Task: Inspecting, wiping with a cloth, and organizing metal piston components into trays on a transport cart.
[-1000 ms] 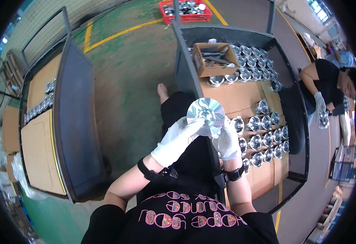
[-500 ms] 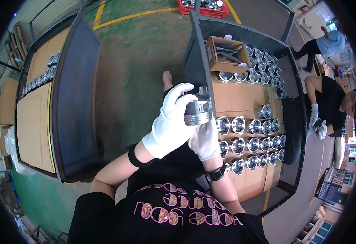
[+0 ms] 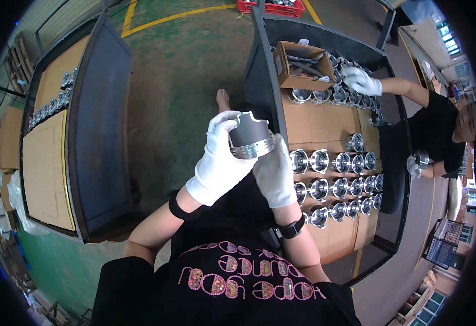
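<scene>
In front of my body I hold up a metal piston, with its dark grey skirt upward and its shiny ring grooves at the lower end. My left hand, in a white glove, is closed around its left side. My right hand, also gloved in white, presses against its lower right side, with some fingers hidden behind the piston. Just to the right, several rows of silver pistons stand on brown cardboard in a dark metal cart.
An open cardboard box with dark strips sits in the cart. A co-worker's gloved hand reaches over the far pistons; the other hand holds a piston. A second cart stands left. A red crate lies beyond.
The piston has turned in my hands, so its smooth dark skirt now faces me. It has shifted slightly left. The co-worker has stretched one hand over the far pistons.
</scene>
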`<state>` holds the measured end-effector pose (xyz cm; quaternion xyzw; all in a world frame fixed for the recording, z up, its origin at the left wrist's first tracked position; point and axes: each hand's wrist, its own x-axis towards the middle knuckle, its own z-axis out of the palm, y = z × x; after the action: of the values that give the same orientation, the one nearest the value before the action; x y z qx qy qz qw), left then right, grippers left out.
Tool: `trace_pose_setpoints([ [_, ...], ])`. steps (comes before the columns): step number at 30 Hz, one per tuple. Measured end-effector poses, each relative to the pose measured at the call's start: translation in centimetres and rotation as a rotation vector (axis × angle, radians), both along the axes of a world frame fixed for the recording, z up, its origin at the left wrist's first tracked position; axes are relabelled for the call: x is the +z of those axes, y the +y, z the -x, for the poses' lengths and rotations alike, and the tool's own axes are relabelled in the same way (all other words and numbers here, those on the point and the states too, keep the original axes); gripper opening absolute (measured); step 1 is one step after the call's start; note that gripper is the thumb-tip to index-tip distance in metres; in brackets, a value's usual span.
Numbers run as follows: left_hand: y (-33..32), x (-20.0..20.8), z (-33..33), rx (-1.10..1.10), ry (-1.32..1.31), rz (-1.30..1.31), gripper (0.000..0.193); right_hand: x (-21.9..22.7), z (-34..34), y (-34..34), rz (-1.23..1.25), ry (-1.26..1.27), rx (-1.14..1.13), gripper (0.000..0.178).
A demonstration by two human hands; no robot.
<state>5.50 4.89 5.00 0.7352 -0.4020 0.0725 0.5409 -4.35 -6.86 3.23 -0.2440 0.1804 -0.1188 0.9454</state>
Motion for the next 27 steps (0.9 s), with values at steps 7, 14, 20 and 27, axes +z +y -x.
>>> trace_pose_setpoints([
  [7, 0.3, 0.0, 0.2, -0.047, 0.052, 0.004, 0.082, 0.8, 0.1, 0.1, -0.494, -0.142, 0.253, 0.070],
  [14, 0.4, -1.5, -0.1, 0.022, 0.141, -0.178, 0.076, 1.1, 0.1, -0.1, 0.207, 0.085, -0.056, 0.067],
  [20, 0.6, -3.1, 0.3, -0.024, 0.217, -0.189, 0.076, 1.0, -0.6, 1.0, 0.947, 0.117, -0.372, 0.091],
  [27, 1.4, -3.7, -0.3, -0.018, 0.237, -0.146, 0.049, 0.3, -1.3, 1.2, 1.183, 0.165, -0.462, 0.092],
])
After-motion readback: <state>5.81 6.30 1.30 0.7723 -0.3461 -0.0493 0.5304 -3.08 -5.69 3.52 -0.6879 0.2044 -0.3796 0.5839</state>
